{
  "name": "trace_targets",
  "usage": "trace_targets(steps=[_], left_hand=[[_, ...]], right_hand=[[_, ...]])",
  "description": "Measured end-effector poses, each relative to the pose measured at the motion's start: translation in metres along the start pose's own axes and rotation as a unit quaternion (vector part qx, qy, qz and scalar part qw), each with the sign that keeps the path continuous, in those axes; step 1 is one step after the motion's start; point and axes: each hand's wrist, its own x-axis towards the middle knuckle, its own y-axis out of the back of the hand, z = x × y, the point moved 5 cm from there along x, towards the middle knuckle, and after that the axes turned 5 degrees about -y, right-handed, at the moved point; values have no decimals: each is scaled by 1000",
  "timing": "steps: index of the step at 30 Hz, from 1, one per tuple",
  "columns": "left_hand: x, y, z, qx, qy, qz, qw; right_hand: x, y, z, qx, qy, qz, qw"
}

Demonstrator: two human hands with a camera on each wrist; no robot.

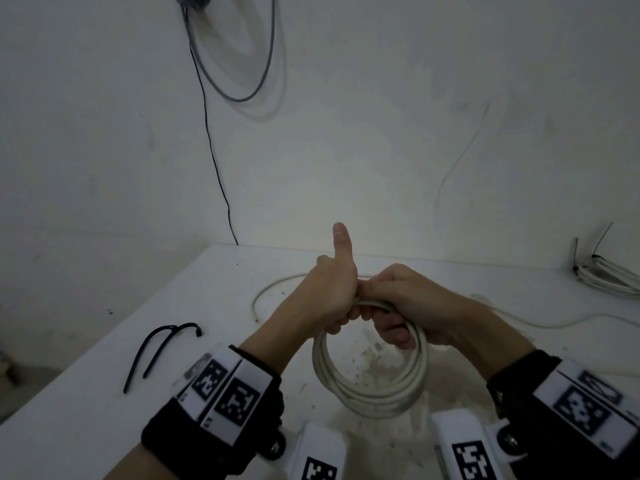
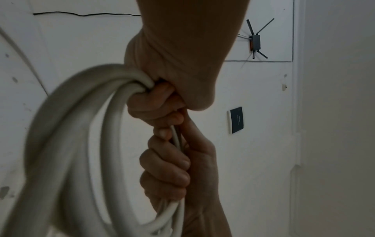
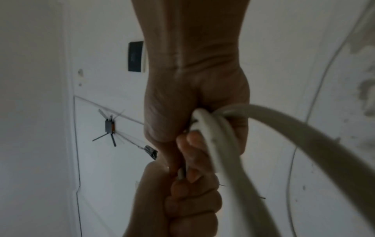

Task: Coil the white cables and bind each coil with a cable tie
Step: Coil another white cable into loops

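Observation:
A coil of white cable (image 1: 367, 382) with several turns hangs over the white table (image 1: 86, 410). Both hands grip it side by side at its top. My left hand (image 1: 334, 299) curls its fingers round the bundle, thumb pointing straight up. My right hand (image 1: 394, 313) closes round the same strands just to the right. The left wrist view shows the coil (image 2: 67, 144) running through the left hand's fingers (image 2: 154, 102), with the right hand (image 2: 168, 168) below. In the right wrist view the cable (image 3: 219, 144) passes under the right hand (image 3: 192, 99). Two black cable ties (image 1: 162, 351) lie at the table's left.
A loose white cable (image 1: 263, 292) arcs on the table behind the hands, and more cable (image 1: 554, 322) trails off to the right. A tied white coil (image 1: 609, 277) lies at the far right edge. A grey cable loop (image 1: 242, 64) and a black wire (image 1: 214, 154) hang on the wall.

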Motion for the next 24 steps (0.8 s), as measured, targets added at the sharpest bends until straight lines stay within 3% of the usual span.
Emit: trace_targets(steps=[6, 9, 13, 15, 18, 19, 20, 24], left_hand=[[4, 0, 7, 3, -59, 51, 997], [7, 0, -1, -44, -92, -9, 995], [-3, 0, -22, -173, -57, -88, 979], [-10, -3, -29, -284, -32, -136, 949], [-21, 0, -30, -466, 1, -194, 863], [-22, 3, -31, -496, 7, -193, 846], [-23, 7, -34, -505, 8, -180, 844], [-32, 35, -59, -455, 21, -113, 883]], right_hand=[[-3, -1, 1, 56, 58, 8, 997], [-4, 8, 6, 89, 63, 38, 993], [-5, 21, 9, 150, 72, 78, 983], [-2, 19, 8, 172, 81, 81, 978], [6, 5, 7, 192, 90, 70, 975], [9, 0, 6, 193, 90, 64, 975], [13, -6, 4, 189, 88, 57, 976], [31, -34, -1, 100, 53, -5, 993]])
